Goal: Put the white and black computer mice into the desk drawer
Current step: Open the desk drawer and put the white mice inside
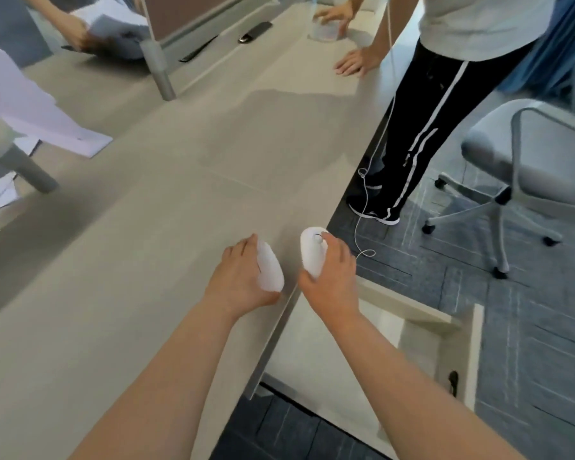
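Observation:
My left hand [238, 280] grips a white mouse [270, 267] just above the desk's right edge [276, 330]. My right hand [332, 280] holds a second white mouse [311, 249], its scroll wheel facing me, over the near end of the open drawer [422, 313]. The drawer is pulled out below the desk edge, with a pale inside and a dark handle on its front. A black mouse [254, 31] lies far away at the back of the desk.
Another person [445, 94] stands at the desk's right side with a hand flat on the top and the other on a clear container [326, 29]. A thin white cable [362, 207] hangs to the floor. A grey office chair [528, 167] stands at right. Papers [37, 104] lie at left.

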`<state>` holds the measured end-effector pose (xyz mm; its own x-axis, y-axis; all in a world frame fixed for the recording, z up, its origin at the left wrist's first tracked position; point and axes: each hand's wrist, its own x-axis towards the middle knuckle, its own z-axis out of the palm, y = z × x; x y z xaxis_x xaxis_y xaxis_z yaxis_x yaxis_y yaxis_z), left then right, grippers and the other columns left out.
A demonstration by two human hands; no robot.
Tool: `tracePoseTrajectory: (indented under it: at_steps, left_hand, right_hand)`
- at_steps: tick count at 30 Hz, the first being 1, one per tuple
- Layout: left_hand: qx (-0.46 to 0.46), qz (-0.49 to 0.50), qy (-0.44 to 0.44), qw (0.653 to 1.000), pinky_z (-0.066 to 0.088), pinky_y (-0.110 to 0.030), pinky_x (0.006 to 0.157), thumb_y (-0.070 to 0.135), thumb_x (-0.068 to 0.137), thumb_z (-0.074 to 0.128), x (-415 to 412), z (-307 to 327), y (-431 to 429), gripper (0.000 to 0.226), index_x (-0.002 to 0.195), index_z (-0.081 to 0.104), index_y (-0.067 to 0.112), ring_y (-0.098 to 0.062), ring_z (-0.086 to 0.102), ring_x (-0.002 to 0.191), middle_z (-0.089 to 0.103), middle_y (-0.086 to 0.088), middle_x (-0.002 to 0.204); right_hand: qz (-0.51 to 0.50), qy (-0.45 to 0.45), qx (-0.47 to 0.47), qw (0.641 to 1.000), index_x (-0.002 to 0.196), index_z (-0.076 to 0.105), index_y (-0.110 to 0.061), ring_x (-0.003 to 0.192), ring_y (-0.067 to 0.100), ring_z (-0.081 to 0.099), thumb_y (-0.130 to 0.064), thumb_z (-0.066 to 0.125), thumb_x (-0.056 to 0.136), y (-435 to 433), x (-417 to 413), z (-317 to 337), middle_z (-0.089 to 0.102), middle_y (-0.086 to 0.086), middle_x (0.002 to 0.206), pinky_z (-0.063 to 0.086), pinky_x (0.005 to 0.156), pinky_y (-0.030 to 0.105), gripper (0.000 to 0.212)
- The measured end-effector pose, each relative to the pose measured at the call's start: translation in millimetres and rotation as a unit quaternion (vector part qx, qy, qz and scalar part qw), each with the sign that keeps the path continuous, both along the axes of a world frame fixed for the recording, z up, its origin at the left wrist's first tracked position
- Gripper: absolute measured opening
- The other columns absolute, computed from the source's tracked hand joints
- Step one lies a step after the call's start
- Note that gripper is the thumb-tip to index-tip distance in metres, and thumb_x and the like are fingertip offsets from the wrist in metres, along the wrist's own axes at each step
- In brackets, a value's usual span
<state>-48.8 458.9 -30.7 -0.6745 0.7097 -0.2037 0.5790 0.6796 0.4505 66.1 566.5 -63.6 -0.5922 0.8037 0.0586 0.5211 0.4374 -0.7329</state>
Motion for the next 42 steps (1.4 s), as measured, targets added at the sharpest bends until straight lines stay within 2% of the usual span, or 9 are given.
tracePoseTrajectory:
  at_steps: [3, 7, 16, 24, 28, 32, 35, 38, 42]
  left_hand:
    - [0.03, -0.142, -0.017, 0.989, 0.036, -0.037, 0.104, 0.036, 0.051, 0.081, 41.8, -9.8, 57.1, 0.113, 0.141, 0.014, 0.016, -0.023, 0.028, 0.133, 0.033, -0.003, 0.145]
    - [-0.046, -0.289, -0.023, 0.956, 0.04, -0.037, 0.103, 0.033, 0.056, 0.079, 106.1, -62.5, 101.3, 0.102, 0.135, 0.02, 0.014, -0.022, 0.026, 0.134, 0.029, -0.003, 0.146]
    - [-0.158, -0.332, -0.063, 0.928, 0.033, -0.044, 0.111, 0.026, 0.066, 0.077, 159.4, -201.2, 143.4, 0.102, 0.141, 0.011, 0.006, -0.022, 0.008, 0.143, 0.014, -0.009, 0.155]
    - [-0.13, -0.398, -0.046, 0.907, 0.024, -0.035, 0.116, 0.024, 0.072, 0.073, 161.0, -228.1, 149.2, 0.092, 0.144, 0.016, 0.016, -0.016, -0.005, 0.145, 0.0, -0.002, 0.159]
    - [-0.107, -0.37, -0.015, 0.923, 0.027, -0.035, 0.114, 0.029, 0.071, 0.073, 156.0, -200.8, 136.9, 0.093, 0.144, 0.015, 0.021, -0.019, 0.008, 0.144, 0.01, 0.001, 0.157]
    - [-0.018, -0.283, -0.025, 0.959, 0.038, -0.035, 0.101, 0.03, 0.082, 0.06, 127.8, -132.0, 122.4, 0.057, 0.133, 0.036, 0.024, -0.022, 0.038, 0.127, 0.042, -0.002, 0.14]
    - [0.077, -0.174, 0.001, 0.982, 0.046, -0.037, 0.09, 0.028, 0.086, 0.054, 97.7, -68.4, 101.7, 0.035, 0.12, 0.052, 0.019, -0.025, 0.055, 0.11, 0.057, -0.005, 0.123]
    - [0.178, -0.051, 0.077, 0.98, 0.05, -0.039, 0.081, 0.022, 0.083, 0.058, 64.3, -8.3, 60.2, 0.027, 0.109, 0.06, 0.017, -0.027, 0.06, 0.1, 0.061, -0.008, 0.111]
    - [0.182, 0.082, 0.142, 0.97, 0.051, -0.042, 0.085, 0.021, 0.082, 0.059, 16.8, 40.0, -25.9, 0.029, 0.11, 0.059, 0.014, -0.027, 0.057, 0.105, 0.06, -0.009, 0.112]
  right_hand:
    - [-0.138, -0.043, -0.005, 0.989, 0.133, 0.034, -0.006, 0.114, 0.038, 0.042, -0.015, 0.065, 0.068, 33.7, 66.8, -19.9, 0.044, 0.019, 0.132, 0.036, 0.099, 0.045, 0.073]
    - [-0.185, -0.186, -0.082, 0.961, 0.135, 0.031, -0.007, 0.116, 0.036, 0.043, -0.017, 0.062, 0.073, 49.4, 133.6, -66.6, 0.045, 0.017, 0.132, 0.034, 0.1, 0.04, 0.07]
    - [-0.265, -0.252, -0.247, 0.897, 0.128, 0.03, -0.008, 0.123, 0.035, 0.039, -0.025, 0.058, 0.084, 74.1, 166.9, -169.2, 0.039, 0.016, 0.135, 0.038, 0.099, 0.042, 0.055]
    - [-0.276, -0.277, -0.169, 0.905, 0.137, 0.023, -0.011, 0.132, 0.034, 0.028, -0.034, 0.058, 0.084, 74.5, 167.6, -188.5, 0.028, 0.014, 0.145, 0.031, 0.108, 0.044, 0.068]
    - [-0.237, -0.274, -0.161, 0.918, 0.141, 0.018, -0.007, 0.136, 0.037, 0.024, -0.022, 0.05, 0.087, 58.7, 166.3, -165.5, 0.019, 0.018, 0.153, 0.029, 0.109, 0.043, 0.065]
    - [-0.204, -0.255, -0.118, 0.938, 0.141, 0.018, -0.005, 0.139, 0.036, 0.019, -0.019, 0.049, 0.086, 49.3, 162.1, -113.8, 0.017, 0.018, 0.154, 0.026, 0.111, 0.042, 0.064]
    - [-0.155, -0.158, -0.082, 0.972, 0.139, 0.025, -0.008, 0.136, 0.033, 0.025, -0.015, 0.051, 0.085, 51.2, 135.0, -56.5, 0.025, 0.015, 0.151, 0.03, 0.109, 0.042, 0.061]
    - [-0.058, -0.074, -0.019, 0.995, 0.138, 0.03, -0.008, 0.131, 0.028, 0.033, -0.013, 0.052, 0.086, 45.8, 82.7, 8.6, 0.036, 0.011, 0.144, 0.03, 0.109, 0.038, 0.057]
    - [0.081, -0.019, 0.04, 0.996, 0.136, 0.033, -0.009, 0.126, 0.028, 0.037, -0.013, 0.05, 0.087, 5.5, 7.6, 76.9, 0.04, 0.011, 0.14, 0.033, 0.104, 0.036, 0.053]
